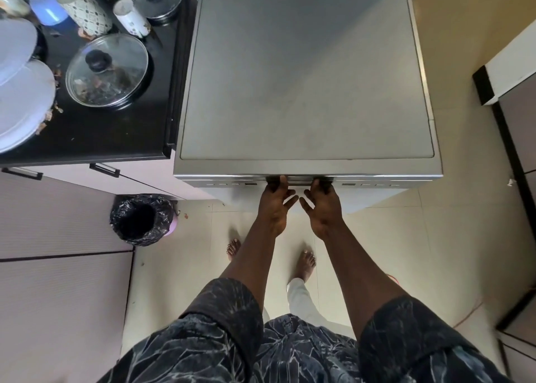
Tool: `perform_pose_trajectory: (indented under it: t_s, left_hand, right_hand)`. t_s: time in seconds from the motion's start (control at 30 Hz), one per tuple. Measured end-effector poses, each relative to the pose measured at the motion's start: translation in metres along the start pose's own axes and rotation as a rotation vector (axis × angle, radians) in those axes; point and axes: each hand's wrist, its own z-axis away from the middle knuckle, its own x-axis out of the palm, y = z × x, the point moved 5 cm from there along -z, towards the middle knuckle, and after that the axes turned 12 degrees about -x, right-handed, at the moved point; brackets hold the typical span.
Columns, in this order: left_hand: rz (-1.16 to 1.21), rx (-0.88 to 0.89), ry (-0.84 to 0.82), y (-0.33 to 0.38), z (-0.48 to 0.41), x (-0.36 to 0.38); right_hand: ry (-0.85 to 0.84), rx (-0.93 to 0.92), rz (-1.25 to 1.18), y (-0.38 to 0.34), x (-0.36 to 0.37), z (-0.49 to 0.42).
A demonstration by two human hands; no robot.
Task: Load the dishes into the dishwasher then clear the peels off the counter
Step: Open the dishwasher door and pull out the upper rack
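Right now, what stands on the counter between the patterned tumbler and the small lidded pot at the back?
A white cup with a small print, shown in the head view.

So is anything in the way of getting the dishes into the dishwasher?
Yes, the dishwasher door looks shut. The left hand and right hand both hold its handle at the top front edge. The plates and lidded pots sit on the counter beside it.

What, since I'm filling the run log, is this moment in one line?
dishwasher: closed | left hand: grips door handle | right hand: grips door handle | dishes: on counter
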Motion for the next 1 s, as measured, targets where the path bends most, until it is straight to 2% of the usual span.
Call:
perform_pose_trajectory:
  t_s: [0.23,0.63,0.8,0.93,1.0]
  left_hand:
    - [-0.076,0.03,0.031,-0.001,-0.003,0.0]
    - [-0.134,0.042,0.106,-0.001,-0.005,0.0]
    - [-0.037,-0.009,0.261,-0.019,0.0,0.0]
    - [0.0,-0.046,0.281,-0.026,0.007,-0.002]
    - [0.005,-0.108,0.266,-0.022,0.008,-0.004]
  right_hand:
    - [-0.008,-0.029,0.127,0.0,-0.001,-0.004]
    - [-0.011,0.004,0.201,-0.002,-0.002,-0.007]
    - [0.016,0.057,0.203,0.013,-0.013,0.011]
    - [-0.081,0.118,0.153,0.01,-0.024,0.019]
    - [-0.062,0.155,0.137,0.004,-0.022,0.02]
